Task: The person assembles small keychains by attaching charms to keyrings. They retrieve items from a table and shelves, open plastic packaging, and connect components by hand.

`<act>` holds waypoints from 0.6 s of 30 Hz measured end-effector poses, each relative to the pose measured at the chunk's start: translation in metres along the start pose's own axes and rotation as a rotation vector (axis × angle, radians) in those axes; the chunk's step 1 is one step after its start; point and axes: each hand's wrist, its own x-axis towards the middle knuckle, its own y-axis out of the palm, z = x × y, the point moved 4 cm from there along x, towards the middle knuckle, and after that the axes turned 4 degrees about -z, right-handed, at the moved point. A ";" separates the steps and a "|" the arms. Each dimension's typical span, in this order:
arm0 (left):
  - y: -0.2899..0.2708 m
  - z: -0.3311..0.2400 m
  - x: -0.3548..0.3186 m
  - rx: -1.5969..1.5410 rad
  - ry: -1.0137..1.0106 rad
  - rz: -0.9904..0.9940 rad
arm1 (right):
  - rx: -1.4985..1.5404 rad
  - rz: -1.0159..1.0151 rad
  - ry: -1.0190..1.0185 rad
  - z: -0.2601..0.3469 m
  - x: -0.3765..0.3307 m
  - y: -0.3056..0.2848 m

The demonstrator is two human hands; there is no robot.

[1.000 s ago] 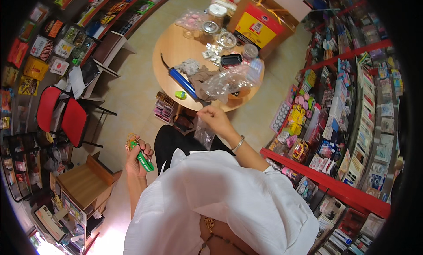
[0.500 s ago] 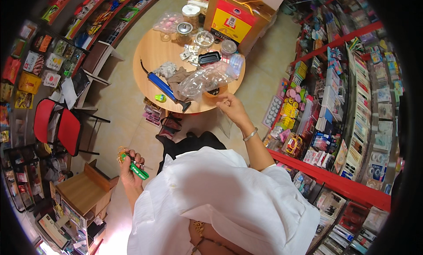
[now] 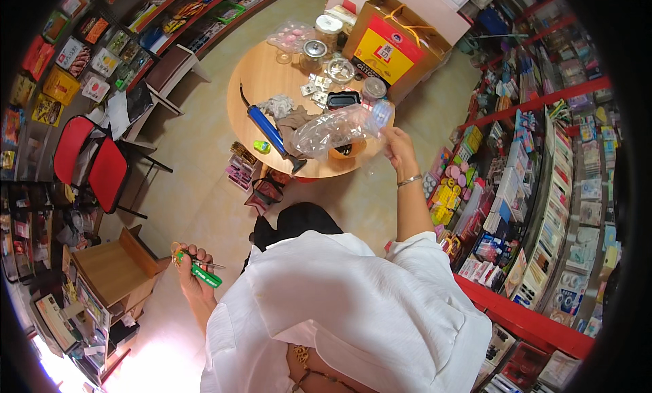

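Observation:
My left hand (image 3: pixel 193 265), held low on the left away from the table, is closed around a bunch of keys with a green strap (image 3: pixel 206 277) and small gold-coloured pieces. A thin metal shaft pokes out beside the strap. At the right edge of the round wooden table (image 3: pixel 243 72), my right hand (image 3: pixel 401 150) has its fingers pinched on thin clear plastic beside a large clear plastic bag (image 3: pixel 329 131). Under the bag sits an orange bowl (image 3: pixel 348 150) with dark contents. A blue hand pump (image 3: pixel 270 129) lies along the table's left side, near a small green-yellow item (image 3: pixel 261 146).
Jars (image 3: pixel 314 51), a black tray (image 3: pixel 343 99) and crumpled cloth (image 3: pixel 293 121) crowd the tabletop. Behind stands a big carton bag (image 3: pixel 394 50). Stocked shelves (image 3: pixel 502 189) line the right; a red folding chair (image 3: pixel 109 175) and a wooden desk (image 3: pixel 112 264) stand left.
My right hand has moved right along the table edge, from the orange bowl toward the bag's far end. The whole view has shifted slightly. My left hand still grips the keys.

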 end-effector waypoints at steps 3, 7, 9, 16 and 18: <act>0.003 0.002 -0.001 -0.015 0.005 -0.019 | -0.049 -0.001 -0.012 0.000 -0.003 0.000; 0.002 0.005 0.002 0.014 -0.019 -0.013 | -0.029 0.005 0.024 0.005 -0.014 0.007; 0.004 0.007 0.004 0.025 -0.033 -0.008 | -0.024 0.026 -0.008 0.013 -0.024 0.013; 0.011 0.008 0.013 0.042 -0.065 0.057 | -0.200 -0.108 -0.146 0.002 -0.011 0.015; 0.009 0.006 0.013 0.044 -0.074 0.062 | -0.164 -0.164 -0.181 0.003 -0.015 0.019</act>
